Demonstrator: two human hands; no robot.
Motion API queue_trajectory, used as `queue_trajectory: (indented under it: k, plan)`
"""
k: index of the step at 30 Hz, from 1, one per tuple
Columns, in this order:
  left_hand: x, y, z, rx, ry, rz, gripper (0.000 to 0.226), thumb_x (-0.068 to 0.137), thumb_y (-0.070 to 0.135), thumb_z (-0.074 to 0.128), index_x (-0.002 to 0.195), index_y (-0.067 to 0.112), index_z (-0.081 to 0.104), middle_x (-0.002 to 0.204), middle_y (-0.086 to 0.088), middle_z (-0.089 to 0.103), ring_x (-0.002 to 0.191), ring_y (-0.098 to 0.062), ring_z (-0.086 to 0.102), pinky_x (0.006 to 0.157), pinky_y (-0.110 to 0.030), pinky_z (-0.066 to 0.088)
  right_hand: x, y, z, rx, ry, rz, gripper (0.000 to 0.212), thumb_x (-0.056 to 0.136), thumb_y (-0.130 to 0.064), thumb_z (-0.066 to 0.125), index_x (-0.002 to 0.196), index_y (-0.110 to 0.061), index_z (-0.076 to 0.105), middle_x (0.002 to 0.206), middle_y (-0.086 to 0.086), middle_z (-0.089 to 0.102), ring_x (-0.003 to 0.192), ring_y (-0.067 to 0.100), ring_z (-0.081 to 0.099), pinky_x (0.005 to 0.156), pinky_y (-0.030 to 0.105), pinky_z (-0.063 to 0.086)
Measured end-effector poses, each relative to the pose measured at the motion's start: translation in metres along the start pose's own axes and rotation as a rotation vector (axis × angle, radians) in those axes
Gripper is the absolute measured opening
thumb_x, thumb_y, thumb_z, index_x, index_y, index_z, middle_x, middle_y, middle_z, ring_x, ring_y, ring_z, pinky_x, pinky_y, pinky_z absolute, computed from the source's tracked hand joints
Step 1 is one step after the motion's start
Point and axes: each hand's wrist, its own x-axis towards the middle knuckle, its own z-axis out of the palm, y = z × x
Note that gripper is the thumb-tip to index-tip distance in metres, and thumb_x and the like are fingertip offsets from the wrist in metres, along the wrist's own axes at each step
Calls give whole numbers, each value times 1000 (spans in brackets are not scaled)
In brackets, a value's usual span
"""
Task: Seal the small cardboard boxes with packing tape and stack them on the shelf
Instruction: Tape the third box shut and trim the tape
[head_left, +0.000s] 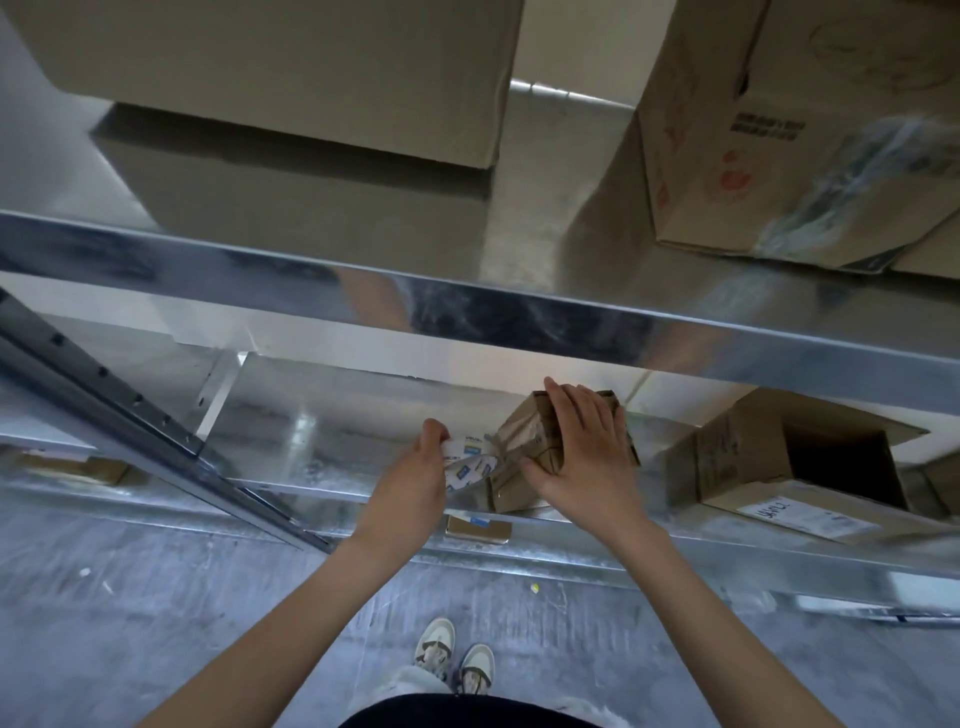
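Small cardboard box (524, 452) sits on lower metal shelf (322, 431), near front edge. R hand (576, 441) laid over its top, fingers spread, thumb on near face, steadying it. L hand (415, 470) pinches roll of packing tape (470, 462), w/ strip apparently running onto box side. Step: sealing, mid-strip, judged. Next probably calls for pulling tape taut across seam, pressing down, tearing off. Surface: shiny galvanised steel, slippery-looking; box could slide. Open carton (800, 457) beside on R; large cartons (291, 67) on shelf above. Grey concrete floor (156, 597) below.
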Motion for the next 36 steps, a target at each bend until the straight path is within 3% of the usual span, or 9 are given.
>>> queue_trajectory:
  k: [3,8,10,13,17,23,29,32,36]
  plan:
    - [-5,-8,8,249,18,128,55,58,-15,66,102,9,42,82,-12,56,49,-30,51,49,-30,26,0,11,-6,95,24,38,87,71,-59,53,147,-26,25,143,-4,33,133,16,24,115,49,18]
    - [-4,-4,12,256,0,72,40,70,-11,60,104,6,49,88,-11,57,57,-33,53,58,-30,24,-2,29,-12,235,10,68,84,71,-54,63,143,-26,30,139,-6,35,130,13,27,111,47,28]
    - [1,-2,9,128,20,114,18,85,12,52,102,9,48,81,-4,54,67,-32,55,62,-31,23,-4,42,-17,345,0,130,83,71,-49,69,142,-28,30,139,-8,34,130,14,30,109,45,33]
    - [0,8,-2,-83,-17,167,30,82,58,42,89,32,55,71,11,51,72,-14,53,64,-27,32,-11,58,-24,475,-1,188,79,72,-49,71,138,-34,30,134,-15,34,127,11,37,105,40,39]
    - [-4,38,-11,-756,-20,50,39,86,43,60,52,23,55,50,7,49,50,-3,47,53,-14,37,-19,70,-31,618,-53,236,80,80,-35,75,138,-48,22,139,-19,31,126,2,36,104,27,33]
    - [8,36,-14,-401,28,113,40,78,56,47,53,26,39,48,6,33,48,-11,36,51,-30,30,-17,74,-37,622,-109,196,76,84,-26,72,138,-49,24,136,-20,30,108,-33,27,85,-6,25]
    - [24,34,-18,71,16,127,34,84,61,32,82,33,51,75,4,70,70,-17,64,58,-28,48,-14,81,-39,709,-151,232,74,82,-27,73,136,-51,27,138,-25,31,124,-7,33,100,14,29]
    - [29,41,-19,121,-13,150,24,95,47,42,96,30,58,77,6,69,70,-19,63,51,-21,38,-13,85,-40,758,-165,259,71,82,-23,73,134,-48,31,134,-28,38,119,-11,39,93,7,34]
    - [31,45,-12,135,-87,148,24,97,40,40,116,33,53,66,11,55,68,-16,59,50,-21,33,-11,90,-39,795,-170,280,68,77,-29,75,134,-43,39,132,-11,52,120,8,52,102,38,44]
